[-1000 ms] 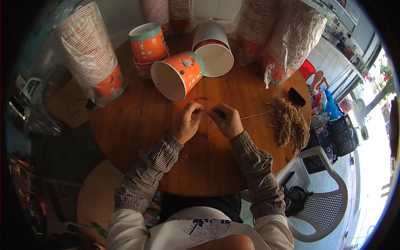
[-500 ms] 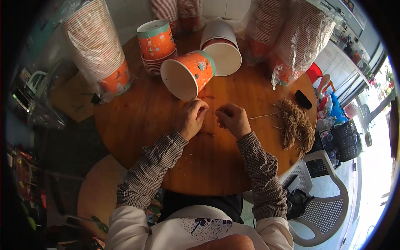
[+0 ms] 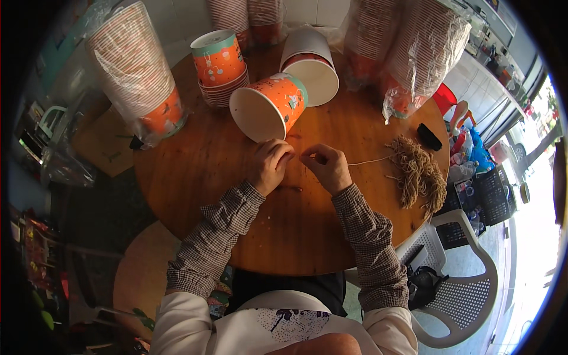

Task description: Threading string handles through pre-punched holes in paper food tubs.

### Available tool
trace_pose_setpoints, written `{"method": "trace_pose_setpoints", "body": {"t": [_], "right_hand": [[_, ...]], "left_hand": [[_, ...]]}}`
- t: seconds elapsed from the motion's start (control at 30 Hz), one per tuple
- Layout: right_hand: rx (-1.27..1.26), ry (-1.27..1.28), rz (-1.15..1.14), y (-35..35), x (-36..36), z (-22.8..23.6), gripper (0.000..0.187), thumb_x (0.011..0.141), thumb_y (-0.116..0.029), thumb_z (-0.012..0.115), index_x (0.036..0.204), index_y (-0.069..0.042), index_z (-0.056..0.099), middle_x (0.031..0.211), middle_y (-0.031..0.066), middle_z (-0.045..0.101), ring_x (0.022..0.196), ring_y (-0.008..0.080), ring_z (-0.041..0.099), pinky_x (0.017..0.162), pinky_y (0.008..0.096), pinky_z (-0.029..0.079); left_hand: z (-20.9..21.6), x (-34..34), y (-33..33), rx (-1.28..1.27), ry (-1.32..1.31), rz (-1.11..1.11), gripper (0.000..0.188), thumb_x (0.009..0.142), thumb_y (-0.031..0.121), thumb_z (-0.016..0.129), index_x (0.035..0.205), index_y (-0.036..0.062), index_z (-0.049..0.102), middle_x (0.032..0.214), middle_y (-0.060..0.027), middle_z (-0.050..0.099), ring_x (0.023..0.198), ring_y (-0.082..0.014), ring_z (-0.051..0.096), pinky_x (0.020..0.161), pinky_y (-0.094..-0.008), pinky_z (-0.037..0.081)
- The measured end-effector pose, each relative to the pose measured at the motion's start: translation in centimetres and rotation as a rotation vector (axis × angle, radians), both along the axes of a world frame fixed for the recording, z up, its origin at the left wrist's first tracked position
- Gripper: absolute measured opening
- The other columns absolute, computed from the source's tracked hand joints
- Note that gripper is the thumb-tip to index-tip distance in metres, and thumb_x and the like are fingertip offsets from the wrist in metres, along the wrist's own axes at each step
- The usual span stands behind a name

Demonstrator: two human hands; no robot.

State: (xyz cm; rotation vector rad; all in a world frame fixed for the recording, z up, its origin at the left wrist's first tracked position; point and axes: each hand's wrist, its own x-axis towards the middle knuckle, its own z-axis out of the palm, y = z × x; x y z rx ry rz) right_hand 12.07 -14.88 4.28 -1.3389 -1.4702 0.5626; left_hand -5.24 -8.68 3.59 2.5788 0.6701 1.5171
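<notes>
Head view: both hands (image 3: 299, 165) pinch twine (image 3: 370, 161) beside orange cup (image 3: 269, 106).

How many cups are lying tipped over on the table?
2. An orange paper cup lies on its side just beyond the left hand, and a white cup lies behind it. Others stand in stacks; some may be hidden.

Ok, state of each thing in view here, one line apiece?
Left hand: pinching the string.
Right hand: pinching the string.
String: stretched to the twine bundle.
Twine bundle: loose on table.
Orange paper cup: on its side.
White cup: on its side.
Cup stack: upside down.
</notes>
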Motion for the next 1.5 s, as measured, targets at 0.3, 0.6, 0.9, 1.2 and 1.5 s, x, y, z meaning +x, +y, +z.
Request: {"method": "trace_pose_setpoints", "body": {"t": [0.3, 0.6, 0.9, 1.2, 1.5], "right_hand": [[0.003, -0.066, -0.017, -0.4, 0.0, 0.5, 0.018, 0.079, -0.018, 0.072, 0.084, -0.002, 0.065, 0.057, 0.0059, 0.053, 0.050, 0.0109, 0.048, 0.050, 0.0290, 0.041], [0.030, -0.252, -0.096, -0.4, -0.1, 0.3, 0.017, 0.080, -0.022, 0.070, 0.084, -0.006, 0.065, 0.060, 0.0085, 0.059, 0.052, 0.0219, 0.058, 0.052, 0.0329, 0.046], [0.069, -0.044, -0.097, -0.3, 1.4, 0.2, 0.013, 0.081, -0.016, 0.070, 0.083, -0.003, 0.066, 0.058, 0.0057, 0.054, 0.051, 0.0131, 0.050, 0.050, 0.0291, 0.042], [0.060, 0.410, -0.067, -0.2, 0.6, 0.3, 0.014, 0.089, -0.013, 0.067, 0.084, -0.001, 0.062, 0.062, -0.0036, 0.053, 0.055, 0.0036, 0.047, 0.049, 0.0208, 0.040], [0.325, 0.496, -0.066, 0.2, 1.0, 0.6, 0.009, 0.090, -0.007, 0.065, 0.090, 0.000, 0.060, 0.088, 0.0016, 0.058, 0.072, 0.0065, 0.055, 0.062, 0.0219, 0.049]], "left_hand": [[0.0, 0.1, -0.2, 0.019, 0.010, 0.008, 0.014, 0.079, 0.001, 0.067, 0.089, 0.0046, 0.058, 0.086, -0.0061, 0.062, 0.080, -0.0254, 0.061, 0.074, -0.0353, 0.046], [-0.1, 0.8, -0.1, 0.061, -0.003, 0.009, 0.018, 0.075, -0.001, 0.068, 0.087, 0.0052, 0.057, 0.084, -0.0062, 0.061, 0.077, -0.0262, 0.060, 0.070, -0.0359, 0.047], [-1.2, 1.7, 1.4, -0.436, -0.464, -0.002, 0.040, 0.086, 0.022, 0.068, 0.114, 0.0010, 0.050, 0.106, -0.0093, 0.054, 0.091, -0.0198, 0.054, 0.083, -0.0322, 0.045], [-0.5, 2.4, 6.3, -0.651, -0.387, -0.017, 0.014, 0.091, 0.016, 0.060, 0.088, 0.0019, 0.060, 0.077, -0.0059, 0.064, 0.071, -0.0135, 0.061, 0.065, -0.0273, 0.049], [0.3, 3.0, 2.3, -0.424, -0.216, -0.026, 0.021, 0.089, 0.017, 0.066, 0.101, 0.0018, 0.058, 0.089, -0.0041, 0.063, 0.080, -0.0103, 0.058, 0.069, -0.0242, 0.048]]}}
